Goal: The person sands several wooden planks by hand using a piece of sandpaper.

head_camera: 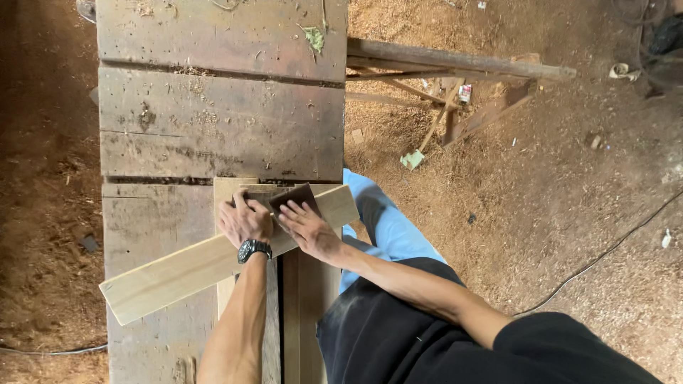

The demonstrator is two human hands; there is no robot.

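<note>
A pale wooden board [178, 274] lies slanted across the workbench [220, 121], low at the left, rising to the right. My left hand [244, 219], with a black wristwatch [253, 249], presses flat on the board's upper part. Beside it, my right hand [306, 229] rests on a dark brown sheet of sandpaper [297, 196] laid against the board near its right end. Several narrow wooden strips [302, 299] lie under the board, running toward me.
The workbench is made of worn, dusty planks. Sawdust covers the floor [555, 213] on both sides. A wooden sawhorse frame [462, 78] stands at the upper right. A thin cable [605, 256] runs across the floor at right.
</note>
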